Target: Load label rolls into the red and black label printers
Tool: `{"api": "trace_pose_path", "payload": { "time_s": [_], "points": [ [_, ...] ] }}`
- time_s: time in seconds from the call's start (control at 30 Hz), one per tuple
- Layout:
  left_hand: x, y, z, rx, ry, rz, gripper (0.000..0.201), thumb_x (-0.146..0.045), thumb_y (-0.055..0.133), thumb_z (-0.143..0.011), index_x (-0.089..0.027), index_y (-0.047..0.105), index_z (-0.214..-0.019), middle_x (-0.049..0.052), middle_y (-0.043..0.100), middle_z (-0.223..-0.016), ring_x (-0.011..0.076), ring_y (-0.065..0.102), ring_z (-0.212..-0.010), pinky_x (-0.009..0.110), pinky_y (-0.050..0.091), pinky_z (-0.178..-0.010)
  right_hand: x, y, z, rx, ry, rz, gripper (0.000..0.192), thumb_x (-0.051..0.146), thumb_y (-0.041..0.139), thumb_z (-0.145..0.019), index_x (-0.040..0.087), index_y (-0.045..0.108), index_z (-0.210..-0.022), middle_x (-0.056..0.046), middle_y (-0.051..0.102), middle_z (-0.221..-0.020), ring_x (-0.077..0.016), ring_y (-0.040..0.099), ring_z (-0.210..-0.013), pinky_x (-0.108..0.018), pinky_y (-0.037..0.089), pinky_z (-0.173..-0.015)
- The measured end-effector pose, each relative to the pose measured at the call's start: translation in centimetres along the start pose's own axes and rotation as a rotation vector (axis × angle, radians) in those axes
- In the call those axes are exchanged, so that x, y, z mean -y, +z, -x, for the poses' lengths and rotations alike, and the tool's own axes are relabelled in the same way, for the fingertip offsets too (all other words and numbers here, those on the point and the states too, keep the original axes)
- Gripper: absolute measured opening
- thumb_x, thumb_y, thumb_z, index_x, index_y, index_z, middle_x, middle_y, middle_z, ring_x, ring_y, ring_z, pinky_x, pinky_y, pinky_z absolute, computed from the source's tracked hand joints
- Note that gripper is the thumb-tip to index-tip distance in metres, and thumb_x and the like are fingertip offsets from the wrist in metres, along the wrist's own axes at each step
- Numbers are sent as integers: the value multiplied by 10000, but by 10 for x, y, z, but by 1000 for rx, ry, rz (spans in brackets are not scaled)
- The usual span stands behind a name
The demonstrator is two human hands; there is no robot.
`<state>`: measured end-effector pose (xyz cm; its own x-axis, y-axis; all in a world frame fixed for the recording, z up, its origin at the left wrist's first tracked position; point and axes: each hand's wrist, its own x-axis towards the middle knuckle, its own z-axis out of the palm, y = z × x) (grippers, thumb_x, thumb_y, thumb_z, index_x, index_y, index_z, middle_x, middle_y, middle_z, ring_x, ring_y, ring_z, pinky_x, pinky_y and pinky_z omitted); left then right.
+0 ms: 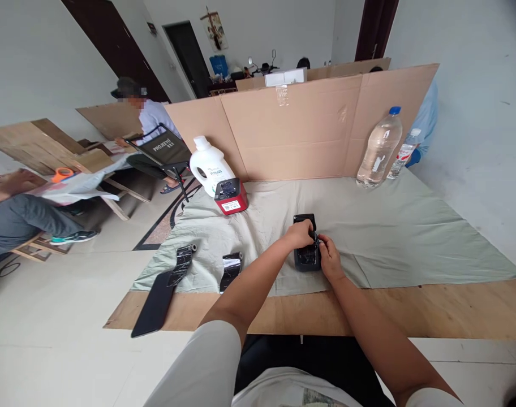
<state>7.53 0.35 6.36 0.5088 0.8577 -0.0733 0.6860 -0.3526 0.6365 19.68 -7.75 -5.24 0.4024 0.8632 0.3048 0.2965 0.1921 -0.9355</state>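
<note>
Both hands are meeting over a small black box (306, 249) lying on the cloth (411, 226) near the table's front edge. The left hand (299, 234) and right hand (329, 257) are pinching something small and dark between their fingertips.

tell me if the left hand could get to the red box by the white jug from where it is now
Probably yes. The left hand rests on the small black device, and only bare grey-green cloth lies between it and the red box farther back to the left. It would have to let go first.
</note>
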Motion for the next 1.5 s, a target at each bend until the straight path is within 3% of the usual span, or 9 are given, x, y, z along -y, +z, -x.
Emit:
{"api": "trace_pose_path", "payload": {
  "time_s": [0.2, 0.33, 0.43, 0.53, 0.67, 0.8, 1.07, 1.3, 1.5],
  "points": [
    [13, -16, 60, 343, 123, 427, 322, -204, 768, -642, -174, 657, -943, 32, 688, -881, 197, 648, -829, 318, 508, -782, 4, -4, 0, 28, 5, -12, 457, 511, 417, -914, 185, 635, -1147, -123, 670, -1190, -252, 600, -1105, -476, 445, -1020],
    [36, -42, 125, 531, 150, 407, 335, -253, 772, -665, -242, 735, -998, 31, 720, -1003, 218, 663, -934, 288, 506, -820, 5, -4, 2, 10, 8, 15, 448, 509, 422, -914, 186, 639, -1136, -116, 677, -1168, -243, 603, -1078, -468, 449, -1001],
    [70, -81, 166, 436, 43, 391, 368, -305, 770, -666, -235, 752, -1027, 47, 720, -1049, 239, 654, -984, 294, 492, -886, 4, -5, 2, 21, 14, 30, 439, 506, 427, -914, 195, 636, -1142, -110, 670, -1174, -236, 600, -1067, -456, 453, -988],
    [114, -123, 197, 139, -171, 365, 399, -330, 781, -613, -221, 746, -996, 41, 719, -1056, 258, 635, -1027, 318, 476, -928, 3, -5, 1, 26, 8, 52, 428, 507, 447, -901, 199, 642, -1126, -109, 669, -1159, -236, 599, -1053, -448, 455, -980],
    [161, -147, 223, -18, -461, 264, 394, -327, 770, -534, -216, 727, -910, 31, 723, -926, 267, 643, -942, 321, 499, -843, 3, -6, 1, 25, 27, 71, 433, 502, 477, -875, 188, 643, -1123, -115, 668, -1128, -235, 607, -987, -441, 473, -933],
    [179, -137, 227, -51, -602, 51, 436, -299, 801, -461, -216, 704, -878, 26, 696, -854, 281, 639, -904, 331, 496, -801, 2, -6, 1, 31, 44, 74, 446, 496, 475, -865, 180, 636, -1135, -120, 659, -1130, -243, 600, -994, -455, 465, -938],
    [165, -113, 180, -293, -348, -152, 243, -191, 583, -784, -215, 668, -1011, 71, 674, -1112, 249, 587, -1098, 363, 430, -1016, 4, -7, 0, 39, 65, 68, 442, 493, 484, -857, 182, 637, -1132, -112, 665, -1109, -236, 598, -975, -453, 466, -932],
    [154, -89, 147, -20, -316, -403, 391, -134, 597, -749, -219, 659, -1126, 112, 627, -1228, 318, 522, -1206, 450, 383, -1052, 10, -7, 1, 56, 86, 66, 459, 502, 494, -847, 173, 634, -1135, -115, 664, -1106, -223, 604, -905, -432, 488, -880],
    [135, -119, 145, 51, -375, -377, 356, -137, 589, -671, -169, 649, -1020, 76, 659, -994, 261, 621, -964, 321, 480, -826, 10, -7, 1, 64, 83, 69, 447, 492, 476, -872, 172, 627, -1145, -109, 666, -1089, -221, 605, -915, -429, 496, -880]
  ]
}}
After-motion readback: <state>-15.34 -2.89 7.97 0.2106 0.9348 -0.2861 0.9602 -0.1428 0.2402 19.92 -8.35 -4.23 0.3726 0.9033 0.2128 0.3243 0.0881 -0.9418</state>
